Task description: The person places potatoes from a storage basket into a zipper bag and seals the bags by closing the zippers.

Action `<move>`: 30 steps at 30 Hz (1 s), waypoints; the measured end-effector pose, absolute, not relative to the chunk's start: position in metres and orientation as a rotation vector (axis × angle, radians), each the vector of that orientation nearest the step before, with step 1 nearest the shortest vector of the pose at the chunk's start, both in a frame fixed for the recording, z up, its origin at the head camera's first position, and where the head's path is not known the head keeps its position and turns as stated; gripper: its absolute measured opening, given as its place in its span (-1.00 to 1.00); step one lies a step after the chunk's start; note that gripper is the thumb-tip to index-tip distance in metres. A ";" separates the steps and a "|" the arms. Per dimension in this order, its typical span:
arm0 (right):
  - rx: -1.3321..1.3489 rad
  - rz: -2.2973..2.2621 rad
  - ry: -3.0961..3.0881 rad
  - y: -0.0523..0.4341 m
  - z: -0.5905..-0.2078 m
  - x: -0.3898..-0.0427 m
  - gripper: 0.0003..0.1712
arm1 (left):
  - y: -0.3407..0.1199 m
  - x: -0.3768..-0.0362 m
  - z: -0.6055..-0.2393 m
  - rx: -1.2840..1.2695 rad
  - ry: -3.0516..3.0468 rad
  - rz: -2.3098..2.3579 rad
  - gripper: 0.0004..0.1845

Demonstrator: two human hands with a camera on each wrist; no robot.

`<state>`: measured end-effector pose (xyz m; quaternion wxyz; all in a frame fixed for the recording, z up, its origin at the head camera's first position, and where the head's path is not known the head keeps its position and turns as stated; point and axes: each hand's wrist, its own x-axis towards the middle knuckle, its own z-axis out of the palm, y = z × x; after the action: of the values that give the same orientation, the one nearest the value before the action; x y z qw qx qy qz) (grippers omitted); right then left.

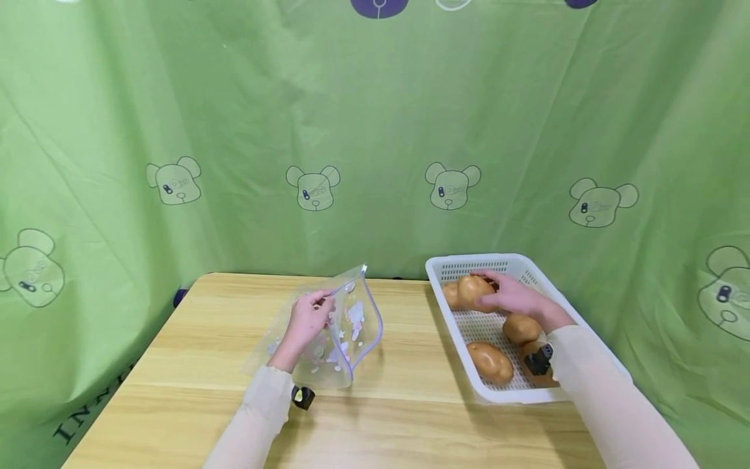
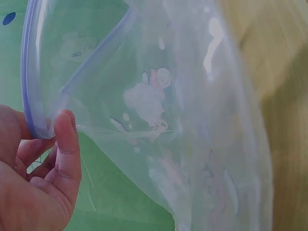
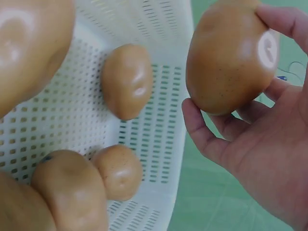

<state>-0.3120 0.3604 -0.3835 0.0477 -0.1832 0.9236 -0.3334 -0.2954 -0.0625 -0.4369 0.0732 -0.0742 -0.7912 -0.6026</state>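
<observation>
My left hand (image 1: 309, 320) pinches the rim of a clear zip bag (image 1: 357, 329) between thumb and fingers. The bag has a purple zip edge and printed pale figures, and its mouth gapes toward the right. In the left wrist view the fingertips (image 2: 66, 127) sit at one corner of the purple strip (image 2: 27, 77). Over the far left part of a white basket (image 1: 439, 326), my right hand (image 1: 510, 296) grips a smooth brown potato (image 3: 231, 60). Thumb and fingers curl round its sides, and in the right wrist view it hangs beside the basket's rim.
More potatoes lie in the basket: one potato (image 1: 491, 363) at the near left, another potato (image 1: 521, 329) by my right wrist, and one (image 1: 450, 294) behind the held one. Both stand on a wooden table (image 1: 404, 417). A green printed curtain (image 1: 375, 228) hangs behind.
</observation>
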 end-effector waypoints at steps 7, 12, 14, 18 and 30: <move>-0.579 -1.024 2.821 0.348 -0.371 -0.303 -0.18 | -0.063 -0.295 -0.439 -0.209 -2.364 -1.820 -0.73; -0.600 -1.055 2.813 0.333 -0.364 -0.300 -0.21 | -0.062 -0.296 -0.438 -0.200 -2.358 -1.829 -0.74; -0.617 -1.064 2.804 0.326 -0.362 -0.300 -0.22 | -0.062 -0.296 -0.438 -0.201 -2.352 -1.838 -0.73; -0.636 -1.041 2.796 0.311 -0.358 -0.298 -0.25 | -0.061 -0.296 -0.436 -0.197 -2.342 -1.854 -0.73; -0.717 -1.191 2.643 0.267 -0.352 -0.296 -0.28 | -0.061 -0.300 -0.436 -0.205 -2.314 -1.886 -0.72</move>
<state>-0.2961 0.2671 -0.3523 0.0774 -0.2393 0.8824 -0.3976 -0.3000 -0.0611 -0.4356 0.0745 -0.0683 -0.7711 -0.6287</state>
